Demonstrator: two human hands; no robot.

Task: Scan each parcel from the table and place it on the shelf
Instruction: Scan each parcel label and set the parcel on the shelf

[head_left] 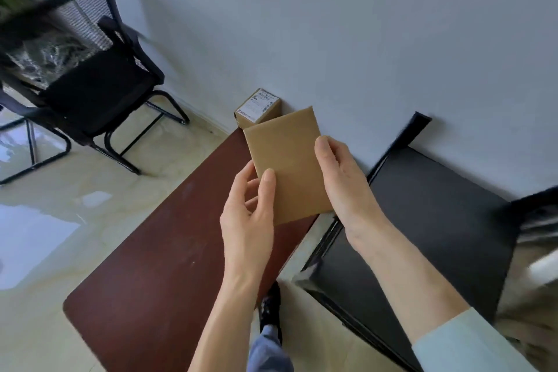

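Both hands, left hand (247,214) and right hand (341,178), grip 1 brown parcel (287,163) with curled fingers above the table (157,251).

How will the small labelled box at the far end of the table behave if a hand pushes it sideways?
The small labelled box looks like stiff cardboard with sharp edges, so it would probably slide, not roll. It stands somewhat tall on a narrow base, so a high push might tip it. It sits at the brown table's far corner, so it could fall off.
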